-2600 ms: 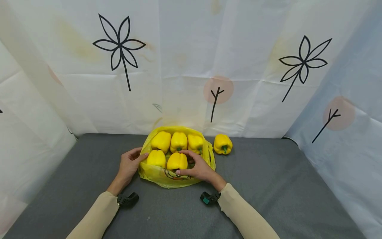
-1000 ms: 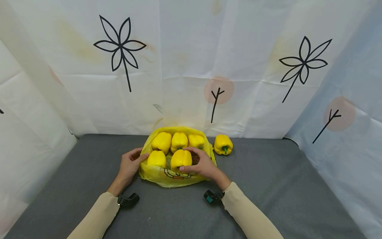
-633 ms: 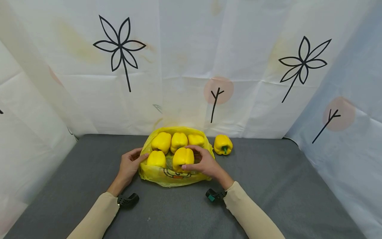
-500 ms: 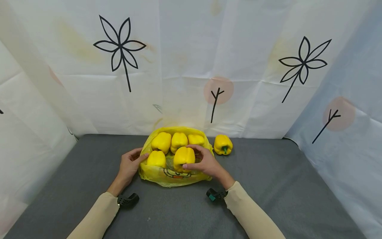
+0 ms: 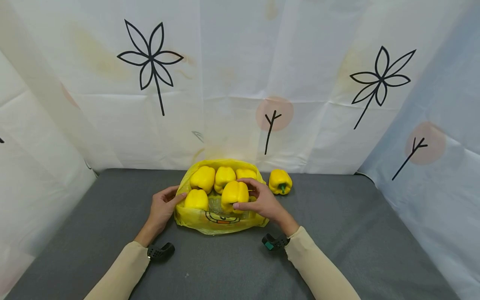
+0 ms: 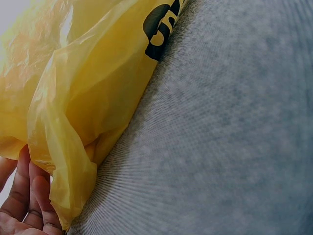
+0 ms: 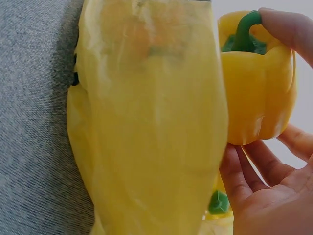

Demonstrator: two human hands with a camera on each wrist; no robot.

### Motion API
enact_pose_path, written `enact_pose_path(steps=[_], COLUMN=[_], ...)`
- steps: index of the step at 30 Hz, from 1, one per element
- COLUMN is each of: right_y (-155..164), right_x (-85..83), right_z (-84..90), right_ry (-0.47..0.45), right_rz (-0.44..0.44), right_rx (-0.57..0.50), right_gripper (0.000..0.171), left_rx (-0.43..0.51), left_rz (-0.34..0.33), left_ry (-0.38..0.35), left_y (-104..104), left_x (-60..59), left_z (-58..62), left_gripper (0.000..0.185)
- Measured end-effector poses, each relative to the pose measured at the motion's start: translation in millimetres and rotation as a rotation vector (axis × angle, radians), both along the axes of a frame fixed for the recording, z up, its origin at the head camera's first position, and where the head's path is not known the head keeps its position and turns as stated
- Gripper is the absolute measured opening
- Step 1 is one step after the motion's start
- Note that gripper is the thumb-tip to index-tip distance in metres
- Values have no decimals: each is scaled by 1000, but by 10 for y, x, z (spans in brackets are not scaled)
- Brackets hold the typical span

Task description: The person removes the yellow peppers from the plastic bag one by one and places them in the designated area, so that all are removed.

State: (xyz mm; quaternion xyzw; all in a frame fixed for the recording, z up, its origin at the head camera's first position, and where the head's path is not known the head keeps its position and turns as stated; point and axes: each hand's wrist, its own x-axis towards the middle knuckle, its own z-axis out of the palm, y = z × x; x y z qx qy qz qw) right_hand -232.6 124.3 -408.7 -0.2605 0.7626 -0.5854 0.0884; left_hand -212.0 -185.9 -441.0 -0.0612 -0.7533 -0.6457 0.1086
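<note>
In the head view a yellow plastic bag [image 5: 191, 220] lies on the table with its mouth spread wide. My left hand [image 5: 162, 208] pinches the bag's left rim, thumb inside; in the left wrist view its fingers [image 6: 19, 193] sit against the plastic. My right hand [image 5: 268, 206] grips a yellow bell pepper [image 5: 233, 192] between thumb and fingers over the bag's mouth. The right wrist view shows that bell pepper [image 7: 257, 93] above the bag's rim, thumb by its green stem. Several other bell peppers [image 5: 202, 179] rest inside the bag, one partly hidden behind the right hand.
Another yellow bell pepper [image 5: 280, 181] stands on the grey table [image 5: 337, 233], just right of the bag. A white printed curtain [image 5: 232, 83] hangs along the table's back edge and both sides.
My right hand has raised the bell pepper from the front of the bag and shifted it right and slightly back. The left hand and the other bell peppers stay in place.
</note>
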Motion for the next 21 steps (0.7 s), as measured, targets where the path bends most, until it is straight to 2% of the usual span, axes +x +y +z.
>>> enact_pose_path(steps=[10, 17, 21], right_y=[61, 78, 104], right_x=[-18, 147, 142], right_z=[54, 345, 365], right_ry=[-19, -47, -39], right_rz=[-8, -15, -32], right_rx=[-23, -3, 5], right_gripper=[67, 67, 67], left_rx=[0, 0, 2], left_rz=[-2, -4, -4], left_ry=[2, -1, 0], left_y=[-1, -2, 0], left_x=[1, 8, 5], left_z=[-2, 1, 1], left_gripper=[36, 36, 36])
